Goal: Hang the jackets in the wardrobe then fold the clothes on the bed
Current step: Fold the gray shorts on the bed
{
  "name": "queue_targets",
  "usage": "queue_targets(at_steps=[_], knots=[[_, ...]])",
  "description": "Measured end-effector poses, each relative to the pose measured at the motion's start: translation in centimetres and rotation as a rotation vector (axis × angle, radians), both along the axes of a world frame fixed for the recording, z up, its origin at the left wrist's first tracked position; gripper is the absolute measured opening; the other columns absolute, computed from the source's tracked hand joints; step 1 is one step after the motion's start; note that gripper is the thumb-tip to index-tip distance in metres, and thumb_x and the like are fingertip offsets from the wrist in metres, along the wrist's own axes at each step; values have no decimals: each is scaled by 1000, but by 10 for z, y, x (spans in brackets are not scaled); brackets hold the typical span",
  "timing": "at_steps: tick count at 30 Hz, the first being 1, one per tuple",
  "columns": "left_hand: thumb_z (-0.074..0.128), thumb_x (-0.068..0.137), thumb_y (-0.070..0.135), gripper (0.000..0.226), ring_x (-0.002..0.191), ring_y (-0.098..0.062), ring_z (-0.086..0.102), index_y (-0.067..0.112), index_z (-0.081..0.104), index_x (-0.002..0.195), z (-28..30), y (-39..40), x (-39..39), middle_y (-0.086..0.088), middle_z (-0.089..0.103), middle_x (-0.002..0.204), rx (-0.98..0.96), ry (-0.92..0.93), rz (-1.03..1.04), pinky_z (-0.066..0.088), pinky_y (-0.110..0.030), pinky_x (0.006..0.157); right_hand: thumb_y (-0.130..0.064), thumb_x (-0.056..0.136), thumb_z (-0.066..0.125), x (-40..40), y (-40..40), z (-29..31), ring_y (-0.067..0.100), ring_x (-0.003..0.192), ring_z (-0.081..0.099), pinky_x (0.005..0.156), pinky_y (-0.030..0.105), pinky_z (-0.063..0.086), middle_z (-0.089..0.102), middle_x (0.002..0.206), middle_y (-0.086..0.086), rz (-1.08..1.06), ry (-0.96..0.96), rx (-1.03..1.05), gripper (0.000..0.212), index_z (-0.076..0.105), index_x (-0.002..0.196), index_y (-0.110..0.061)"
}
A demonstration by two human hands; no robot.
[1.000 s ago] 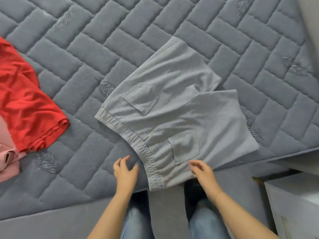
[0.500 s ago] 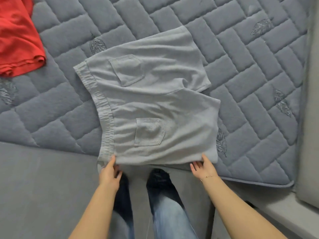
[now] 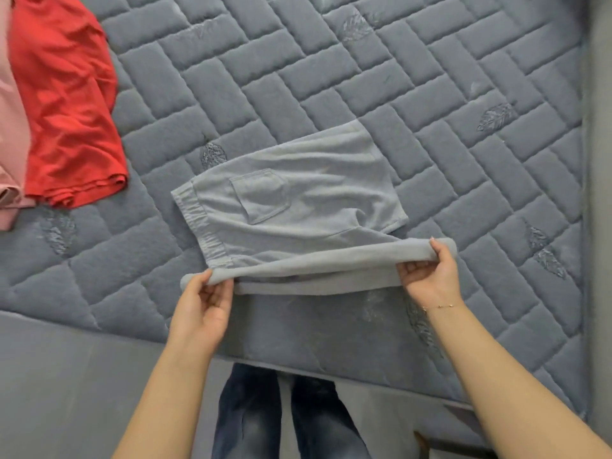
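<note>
The fingers (image 3: 212,279) of the left hand (image 3: 201,313) are pinching the near waistband corner of the pale grey cotton shorts (image 3: 291,207), thumb on top and the others curled beneath. The fingers (image 3: 437,250) of the right hand (image 3: 430,276) are pinching the near leg hem in the same way, with a thin gold bracelet (image 3: 438,306) sitting at that wrist. Between the two hands the near edge is hanging lifted and rolled over above the bed. The rest of the shorts is lying flat on the blue-grey quilted mattress (image 3: 331,77), one back pocket facing up. Well apart at the left, a crumpled red shirt (image 3: 66,111) is lying on the mattress, touching a pink garment (image 3: 10,144) at the frame edge. Below, blue jeans legs (image 3: 284,415) are standing at the bed edge.
</note>
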State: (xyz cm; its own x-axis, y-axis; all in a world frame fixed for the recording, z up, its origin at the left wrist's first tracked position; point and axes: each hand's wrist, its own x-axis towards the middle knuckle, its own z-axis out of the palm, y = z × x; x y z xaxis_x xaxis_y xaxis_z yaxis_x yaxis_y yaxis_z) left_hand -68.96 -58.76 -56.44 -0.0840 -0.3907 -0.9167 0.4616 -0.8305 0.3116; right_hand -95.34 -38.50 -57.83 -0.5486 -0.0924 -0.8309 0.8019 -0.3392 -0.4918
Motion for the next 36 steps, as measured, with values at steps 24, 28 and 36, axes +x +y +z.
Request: queue_targets(at_steps=[24, 28, 36], knots=[[68, 90, 38, 20, 108, -19, 60, 20, 63, 96, -116, -88, -26, 6, 63, 110, -437, -547, -976, 49, -37, 91, -2, 94, 52, -47, -130, -105, 12, 80, 59, 68, 19, 53, 62, 94, 6, 618, 355, 686, 20, 62, 111, -7], [70, 86, 43, 36, 121, -26, 37, 11, 56, 91, -125, -84, -28, -5, 37, 133, -447, -941, -981, 34, -38, 104, -3, 88, 58, -30, -129, -111, 16, 95, 56, 83, 28, 48, 58, 109, 5, 492, 420, 819, 27, 62, 115, -5], [77, 81, 41, 49, 90, -11, 62, 18, 49, 114, -124, -80, -25, 6, 61, 107, -241, -596, -773, 47, -17, 64, -18, 85, 72, -13, -90, -116, 19, 107, 56, 85, 36, 48, 57, 122, 4, 113, -1, 668, 51, 51, 130, -9]])
